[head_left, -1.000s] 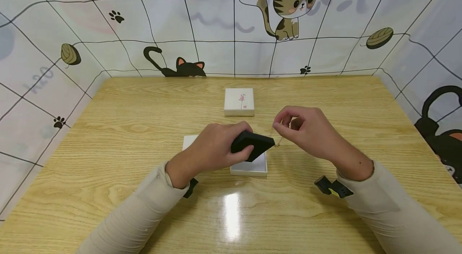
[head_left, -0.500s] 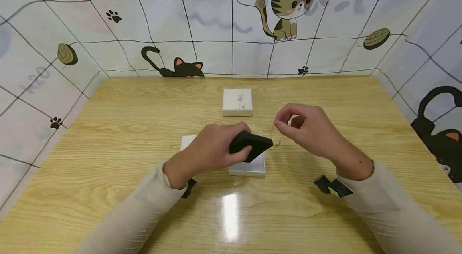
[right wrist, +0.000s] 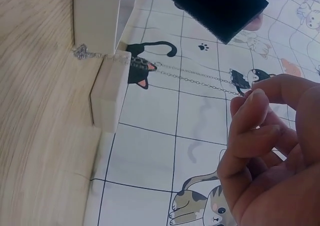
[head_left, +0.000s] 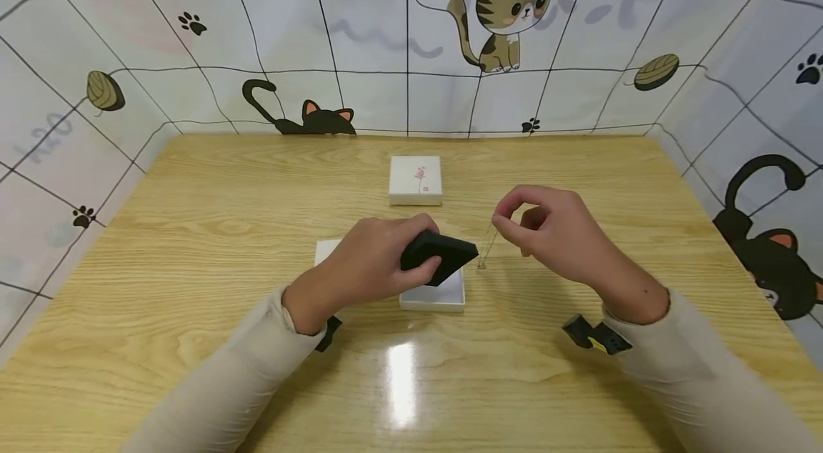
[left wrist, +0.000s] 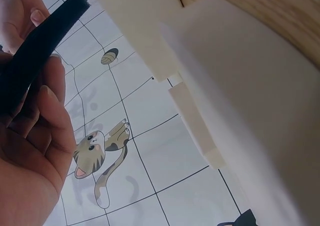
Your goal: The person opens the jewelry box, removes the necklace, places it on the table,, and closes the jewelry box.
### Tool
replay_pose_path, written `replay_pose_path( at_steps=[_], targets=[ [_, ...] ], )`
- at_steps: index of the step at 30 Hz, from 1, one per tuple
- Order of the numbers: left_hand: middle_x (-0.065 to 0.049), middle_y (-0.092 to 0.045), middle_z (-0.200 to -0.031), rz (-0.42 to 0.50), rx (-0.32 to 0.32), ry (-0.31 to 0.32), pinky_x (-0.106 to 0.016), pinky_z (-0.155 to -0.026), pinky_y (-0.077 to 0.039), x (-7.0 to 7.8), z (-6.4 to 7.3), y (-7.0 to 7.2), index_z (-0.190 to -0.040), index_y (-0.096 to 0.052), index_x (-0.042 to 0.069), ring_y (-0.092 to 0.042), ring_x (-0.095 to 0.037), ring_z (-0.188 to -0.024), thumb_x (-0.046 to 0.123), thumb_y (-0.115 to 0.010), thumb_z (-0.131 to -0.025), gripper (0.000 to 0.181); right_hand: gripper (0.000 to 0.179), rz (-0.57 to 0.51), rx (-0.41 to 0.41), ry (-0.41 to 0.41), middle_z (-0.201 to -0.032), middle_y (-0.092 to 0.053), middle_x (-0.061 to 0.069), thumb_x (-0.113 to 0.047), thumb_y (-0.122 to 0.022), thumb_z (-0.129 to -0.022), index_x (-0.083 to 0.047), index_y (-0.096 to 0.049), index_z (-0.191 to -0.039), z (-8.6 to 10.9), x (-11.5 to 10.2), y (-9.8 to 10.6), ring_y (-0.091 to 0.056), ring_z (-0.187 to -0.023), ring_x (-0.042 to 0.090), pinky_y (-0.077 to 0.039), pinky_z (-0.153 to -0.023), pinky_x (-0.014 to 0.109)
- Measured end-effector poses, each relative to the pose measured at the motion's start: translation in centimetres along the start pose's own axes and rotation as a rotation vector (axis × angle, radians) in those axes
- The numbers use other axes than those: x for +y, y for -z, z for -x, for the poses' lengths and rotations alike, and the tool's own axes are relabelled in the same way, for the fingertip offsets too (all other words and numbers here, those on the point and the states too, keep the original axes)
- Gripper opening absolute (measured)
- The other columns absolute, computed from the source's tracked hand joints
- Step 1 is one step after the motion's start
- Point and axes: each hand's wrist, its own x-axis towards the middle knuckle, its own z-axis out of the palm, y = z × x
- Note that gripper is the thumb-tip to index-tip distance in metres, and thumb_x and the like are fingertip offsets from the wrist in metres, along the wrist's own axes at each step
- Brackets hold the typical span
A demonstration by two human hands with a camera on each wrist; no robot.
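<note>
In the head view my left hand [head_left: 363, 260] grips a thick black pad [head_left: 444, 256], thumb along its near side and fingers over the top. The pad is tilted above an open white box base [head_left: 432, 301]. To its right, my right hand [head_left: 546, 231] pinches a fine chain necklace [head_left: 489, 246] between thumb and index fingertips. Two strands of the chain [right wrist: 190, 80] run down from the fingertips in the right wrist view, joining at a small shiny pendant [right wrist: 81, 51]. The necklace hangs apart from the black pad [right wrist: 215, 8].
A white box lid [head_left: 415, 180] with a pink flower print lies farther back on the wooden table [head_left: 257, 188]. Another white piece [head_left: 326, 251] shows partly behind the left hand. A cat-print sheet [head_left: 360, 24] closes off the back and sides.
The necklace, earlier right at the pad's corner, now hangs free beside it with its pendant lower. My right hand has drawn slightly away from the pad; the left still grips it.
</note>
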Motion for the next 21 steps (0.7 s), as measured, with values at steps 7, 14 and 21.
replay_pose_path(
  at_steps=[7, 14, 21],
  targets=[
    [0.011, -0.062, -0.072, -0.011, 0.001, -0.005, -0.018, -0.05, -0.042, 0.2, 0.0, 0.1, -0.106, -0.062, 0.017, -0.05, -0.001, -0.054, 0.03, -0.067, -0.092, 0.019, 0.01, 0.009, -0.002, -0.014, -0.059, -0.055, 0.001, -0.025, -0.07, -0.094, -0.015, -0.068, -0.097, 0.7, 0.1, 0.5, -0.054, -0.051, 0.017, -0.042, -0.049, 0.029],
    [0.01, -0.063, -0.074, -0.007, -0.017, 0.01, -0.018, -0.05, -0.042, 0.3, 0.1, 0.2, -0.107, -0.062, 0.017, -0.05, -0.002, -0.054, 0.029, -0.066, -0.093, 0.02, 0.011, 0.055, 0.003, -0.023, -0.059, -0.056, 0.0, -0.025, -0.069, -0.095, -0.014, -0.069, -0.097, 1.0, 0.8, 1.2, -0.054, -0.052, 0.016, -0.041, -0.05, 0.029],
    [0.01, -0.063, -0.074, -0.007, -0.021, 0.0, -0.018, -0.05, -0.042, 0.3, 0.1, 0.2, -0.107, -0.061, 0.016, -0.05, -0.002, -0.055, 0.029, -0.066, -0.093, 0.02, 0.011, 0.13, -0.004, -0.066, -0.084, -0.066, 0.004, -0.028, -0.067, -0.096, -0.017, -0.069, -0.096, 0.4, 1.9, 2.2, -0.056, -0.053, 0.015, -0.041, -0.049, 0.029]
  ],
)
